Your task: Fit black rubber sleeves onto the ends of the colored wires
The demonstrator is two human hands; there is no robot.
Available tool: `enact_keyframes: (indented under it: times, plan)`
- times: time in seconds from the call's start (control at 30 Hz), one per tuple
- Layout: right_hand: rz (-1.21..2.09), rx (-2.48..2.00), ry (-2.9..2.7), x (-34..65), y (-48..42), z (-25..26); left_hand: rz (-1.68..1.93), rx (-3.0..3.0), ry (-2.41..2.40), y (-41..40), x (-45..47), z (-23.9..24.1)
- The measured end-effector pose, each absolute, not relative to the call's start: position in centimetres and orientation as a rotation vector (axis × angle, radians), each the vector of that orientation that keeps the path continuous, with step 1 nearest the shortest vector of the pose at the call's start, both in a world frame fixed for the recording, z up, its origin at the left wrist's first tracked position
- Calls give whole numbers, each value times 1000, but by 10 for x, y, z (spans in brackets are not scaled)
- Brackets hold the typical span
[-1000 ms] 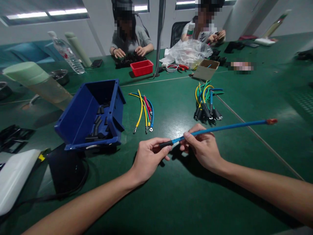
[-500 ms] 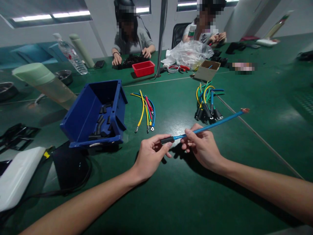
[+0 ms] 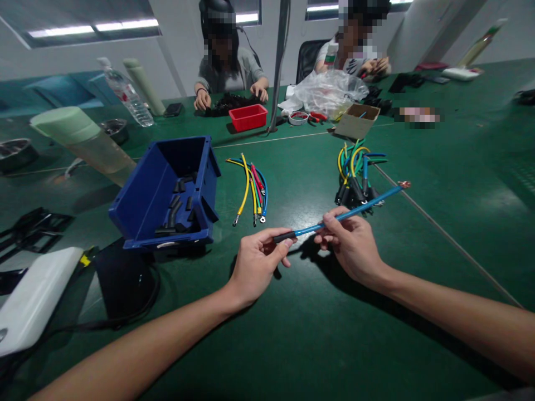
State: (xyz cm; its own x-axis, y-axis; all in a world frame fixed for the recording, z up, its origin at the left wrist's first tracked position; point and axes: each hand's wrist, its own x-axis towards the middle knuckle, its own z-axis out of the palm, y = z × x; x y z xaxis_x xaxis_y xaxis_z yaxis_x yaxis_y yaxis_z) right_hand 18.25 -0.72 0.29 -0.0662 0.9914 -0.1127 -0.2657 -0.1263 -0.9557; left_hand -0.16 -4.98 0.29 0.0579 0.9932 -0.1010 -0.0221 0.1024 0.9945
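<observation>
My left hand (image 3: 261, 262) pinches a short black sleeve (image 3: 285, 237) between thumb and fingers. Out of the sleeve's right end runs a blue cable (image 3: 368, 207), tilted up to the right, its far tip showing bare copper strands. My right hand (image 3: 353, 242) is closed on that cable about a third of the way along. Beyond my left hand lies a small bunch of yellow, red, green and blue wires (image 3: 253, 192) with metal lugs. Past my right hand sits a pile of coloured wires (image 3: 355, 167) with black sleeves on their ends.
A blue bin (image 3: 200, 217) with loose black sleeves stands at left, near a green-capped bottle (image 3: 69, 125) and a white device (image 3: 37, 301). Farther back are a red tray (image 3: 248, 118), a cardboard box (image 3: 357, 121), a plastic bag (image 3: 328, 94) and two people at the table.
The blue cable has slid left, deeper into the black sleeve, its bare copper tip now farther left. My right hand has shifted slightly along the cable. The view has moved a little.
</observation>
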Motion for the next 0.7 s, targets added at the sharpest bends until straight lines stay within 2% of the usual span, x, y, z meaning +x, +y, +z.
enact_keyframes:
  times: [0.7]
  plan:
    - [1402,-1070,-1095,185,-6,-1,1095,1115,1162,-48,0,2]
